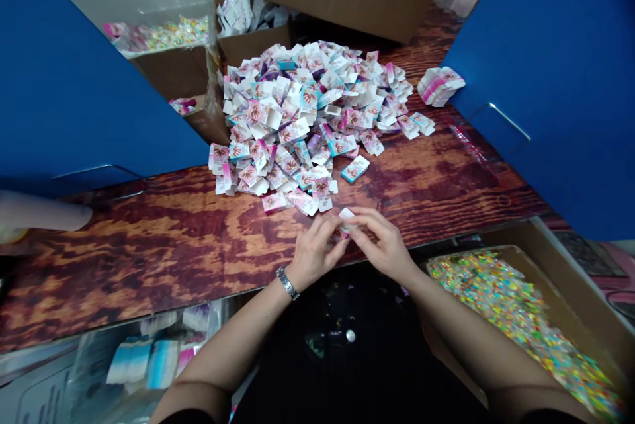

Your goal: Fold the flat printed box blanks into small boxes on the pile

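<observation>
Head view: a small white card (346,214) sits at lower centre, pinched between the fingertips (328,226) of both hands. The left hand (315,253), wearing a wristwatch (286,282), and the right hand (381,247) both grasp it. Just above lies a heap of printed paperboard cards (307,120) on a stained wooden table (149,239). Multicoloured pieces (510,318) fill a cardboard box (570,278) at lower right.

A single head-worn camera looks forward and steeply down from just above the person's chest, close over the wooden bench (149,258). The left hand (315,253) and right hand (381,245) sit just below the frame's centre, while the wide lens leans the blue panels (74,80) inward at both upper sides.
</observation>
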Demonstrator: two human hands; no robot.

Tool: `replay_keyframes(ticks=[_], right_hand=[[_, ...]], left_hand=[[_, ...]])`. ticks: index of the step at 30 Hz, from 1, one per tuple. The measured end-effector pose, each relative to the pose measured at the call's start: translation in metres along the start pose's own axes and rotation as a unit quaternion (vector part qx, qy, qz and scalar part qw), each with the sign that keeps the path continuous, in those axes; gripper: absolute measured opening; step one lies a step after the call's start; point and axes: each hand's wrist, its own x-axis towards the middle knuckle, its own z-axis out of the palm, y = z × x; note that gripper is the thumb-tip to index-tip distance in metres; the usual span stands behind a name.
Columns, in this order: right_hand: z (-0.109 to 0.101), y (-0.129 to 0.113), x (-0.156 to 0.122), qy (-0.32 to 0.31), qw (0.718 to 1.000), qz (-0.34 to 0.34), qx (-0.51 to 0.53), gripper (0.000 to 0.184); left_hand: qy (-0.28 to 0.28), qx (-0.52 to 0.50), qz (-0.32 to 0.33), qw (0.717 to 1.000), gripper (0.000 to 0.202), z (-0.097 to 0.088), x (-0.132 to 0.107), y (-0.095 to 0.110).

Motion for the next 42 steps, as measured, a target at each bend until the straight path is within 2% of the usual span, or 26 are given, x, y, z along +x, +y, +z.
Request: replay_keyframes(ticks=[4,7,9,11,14,17,21,23,27,31,34,36,38,40,42], right_hand=[[0.003,0.0,0.008,0.02,0.983,0.121,0.136,0.024],[0.007,0.0,0.013,-0.008,0.967,0.156,0.2,0.022],[0.008,-0.001,0.015,-0.001,0.966,0.164,0.199,0.023],[0.008,-0.005,0.014,0.01,0.98,0.144,0.14,0.021],[0.007,-0.012,0.011,0.023,0.998,0.057,-0.019,0.017],[0.01,-0.016,0.003,0.033,0.991,-0.045,-0.122,0.027],[0.021,-0.012,-0.007,0.074,0.97,-0.143,-0.183,0.045],[0.025,-0.01,-0.01,0.088,0.968,-0.148,-0.184,0.047],[0.028,-0.009,-0.012,0.089,0.98,-0.089,-0.154,0.049],[0.031,-0.008,-0.014,0.094,0.969,-0.145,-0.179,0.049],[0.028,-0.004,-0.013,0.042,0.981,-0.115,-0.149,0.044],[0.02,0.0,-0.008,-0.015,0.993,-0.056,-0.105,0.043],[0.008,0.005,0.0,-0.019,0.997,0.003,-0.079,0.044],[-0.004,0.012,0.009,0.024,0.995,0.038,-0.092,0.043],[-0.013,0.02,0.016,0.027,0.989,0.034,-0.143,0.038]], left_hand=[[-0.011,0.032,0.012,0.999,0.034,0.0,-0.002,0.0],[0.0,0.048,0.002,0.999,0.044,0.001,-0.003,0.002],[0.016,0.058,-0.01,0.998,0.052,0.002,-0.004,0.003],[0.029,0.064,-0.01,0.997,0.056,0.004,-0.005,0.003],[0.032,0.071,0.011,0.997,0.056,0.006,-0.005,0.002],[0.029,0.087,0.023,0.996,0.06,0.007,-0.005,0.002],[0.022,0.103,0.025,0.994,0.062,0.003,-0.004,0.002],[0.023,0.106,0.033,0.994,0.061,0.0,-0.003,0.002],[0.011,0.115,0.045,0.992,0.062,-0.004,0.001,0.004],[0.0,0.134,0.052,0.99,0.059,-0.001,-0.004,0.003],[-0.029,0.152,0.042,0.987,0.056,0.002,-0.009,-0.002],[-0.058,0.177,0.044,0.982,0.053,-0.005,-0.002,-0.009],[-0.045,0.203,0.053,0.977,0.052,-0.021,0.019,-0.014],[0.055,0.207,0.057,0.975,0.059,-0.046,0.049,-0.018],[0.127,0.194,0.058,0.971,0.076,-0.07,0.075,-0.018]])
